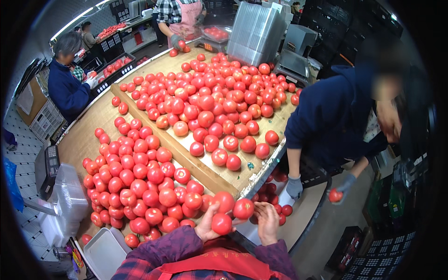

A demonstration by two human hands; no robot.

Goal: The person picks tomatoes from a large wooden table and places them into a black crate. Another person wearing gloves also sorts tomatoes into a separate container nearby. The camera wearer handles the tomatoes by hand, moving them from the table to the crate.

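Observation:
My left hand [209, 224] is palm up at the table's near edge, holding red tomatoes [222, 224]. One more tomato [243, 209] lies between my two hands, against the fingertips of my right hand [267, 222]. The right palm is turned inward, its fingers slightly bent; whether they grip that tomato cannot be told. Left of my hands a large heap of tomatoes [140, 189] covers the near part of the wooden table. Beneath and beyond my right hand, more tomatoes [267, 189] lie in a lined container, partly hidden.
A wooden divider [175, 147] separates the near heap from a larger far heap [217, 94]. A grey tray [105, 253] stands near left, by clear plastic boxes [68, 196]. A co-worker with grey gloves [294, 187] bends over the container at right; others stand beyond the table.

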